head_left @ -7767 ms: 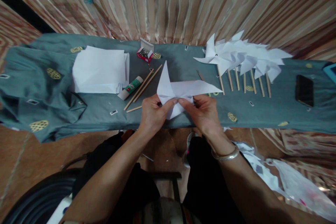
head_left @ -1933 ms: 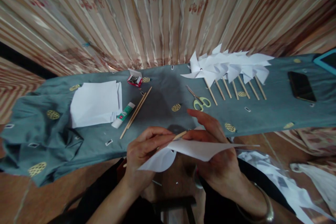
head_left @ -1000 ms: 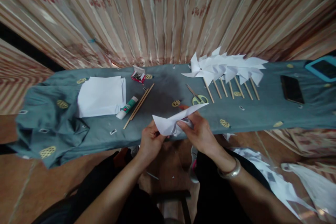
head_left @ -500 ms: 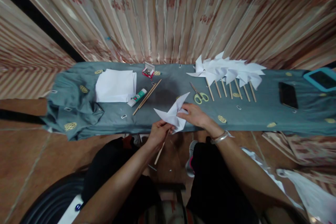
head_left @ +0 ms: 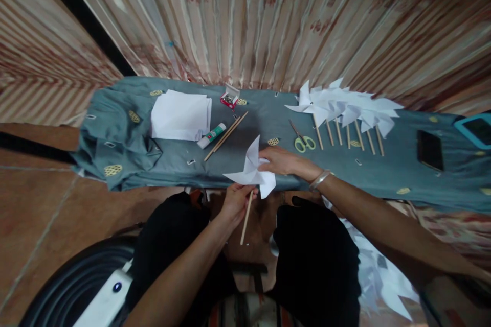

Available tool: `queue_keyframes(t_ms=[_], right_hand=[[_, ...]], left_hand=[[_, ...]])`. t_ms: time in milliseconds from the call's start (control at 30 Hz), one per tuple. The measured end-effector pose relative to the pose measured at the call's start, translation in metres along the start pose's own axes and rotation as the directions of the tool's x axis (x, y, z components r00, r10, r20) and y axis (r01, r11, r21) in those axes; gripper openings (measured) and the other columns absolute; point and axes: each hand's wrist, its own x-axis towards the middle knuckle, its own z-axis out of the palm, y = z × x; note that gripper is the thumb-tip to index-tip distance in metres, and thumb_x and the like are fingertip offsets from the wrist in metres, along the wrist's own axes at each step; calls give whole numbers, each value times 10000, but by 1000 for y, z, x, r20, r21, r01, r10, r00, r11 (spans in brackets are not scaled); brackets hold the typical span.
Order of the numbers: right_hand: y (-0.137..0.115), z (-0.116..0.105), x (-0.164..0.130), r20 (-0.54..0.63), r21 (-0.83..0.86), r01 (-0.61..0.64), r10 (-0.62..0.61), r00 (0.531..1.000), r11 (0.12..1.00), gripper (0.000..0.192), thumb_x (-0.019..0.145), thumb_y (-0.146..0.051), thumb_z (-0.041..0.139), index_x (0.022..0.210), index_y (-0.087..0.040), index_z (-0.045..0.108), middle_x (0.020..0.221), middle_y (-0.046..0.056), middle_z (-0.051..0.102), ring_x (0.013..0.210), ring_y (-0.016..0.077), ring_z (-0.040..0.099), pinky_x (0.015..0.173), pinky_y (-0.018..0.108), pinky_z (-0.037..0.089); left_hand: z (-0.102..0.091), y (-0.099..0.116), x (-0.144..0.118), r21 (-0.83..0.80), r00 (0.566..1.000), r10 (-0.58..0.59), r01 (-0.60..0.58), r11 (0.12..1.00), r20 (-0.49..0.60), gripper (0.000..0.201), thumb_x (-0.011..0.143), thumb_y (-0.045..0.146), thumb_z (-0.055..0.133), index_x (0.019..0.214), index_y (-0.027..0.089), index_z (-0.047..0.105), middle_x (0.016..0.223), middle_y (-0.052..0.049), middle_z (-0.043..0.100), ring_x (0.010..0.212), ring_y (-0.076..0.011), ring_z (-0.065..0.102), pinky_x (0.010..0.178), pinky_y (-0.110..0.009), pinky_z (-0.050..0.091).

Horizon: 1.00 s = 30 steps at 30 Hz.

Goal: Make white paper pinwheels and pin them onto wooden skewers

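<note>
A white paper pinwheel (head_left: pixel 251 167) on a thin wooden stick (head_left: pixel 246 218) is between my hands, over the near edge of the cloth-covered table. My left hand (head_left: pixel 237 203) is closed around the top of the stick, just under the paper blades. With thumb and fingers, my right hand (head_left: pixel 276 160) grips the pinwheel at its right side. The pin at its centre cannot be made out. Green-handled scissors (head_left: pixel 303 141) lie beyond my right hand. Two or so loose sticks (head_left: pixel 226 135) and a glue stick (head_left: pixel 211 135) lie on the left.
A stack of white paper (head_left: pixel 180 115) and a small red box of pins (head_left: pixel 230 97) stand at the back left. Several finished pinwheels (head_left: pixel 345 107) lie in a row at back right. A phone (head_left: pixel 430 150) and a blue-framed device (head_left: pixel 475 130) are farther right.
The pinwheel has turned in my hands, its blades now pointing differently, and the stick hangs more upright. My right hand has shifted slightly. The whole view has swung a little.
</note>
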Motion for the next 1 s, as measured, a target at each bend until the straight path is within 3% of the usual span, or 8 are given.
queue_keyframes(t_ms=[267,467,633,1000], right_hand=[[-13,-7,9,113,-184,0,21,993,983,244,830,-173,552,1003,-168,725,904,88,746,825,208,663,655,253,377],[-16,-8,15,168,-277,9,39,985,961,263,842,-161,545,1044,-152,713,1007,126,748,929,239,682,714,273,418],[-17,-6,17,198,-358,12,63,978,934,250,870,-171,525,1039,-131,706,979,150,748,957,255,692,736,295,436],[-24,-11,18,228,-370,12,78,971,929,233,860,-152,518,993,-123,707,947,147,743,894,246,693,713,303,446]], left_hand=[[-6,-2,3,-36,994,-54,51,998,-92,137,553,14,802,597,101,706,587,-45,693,528,-88,626,491,-155,457],[-9,-7,-1,-32,991,-133,133,991,1,63,632,85,786,636,71,725,539,-53,649,477,-63,553,462,-155,409],[-6,-10,-1,-67,994,-90,94,993,55,136,562,118,796,575,82,665,508,-18,607,415,-23,428,403,-153,256],[-4,-14,1,-96,998,-66,66,993,8,211,490,159,775,657,100,662,577,-35,668,415,-43,445,423,-183,236]])
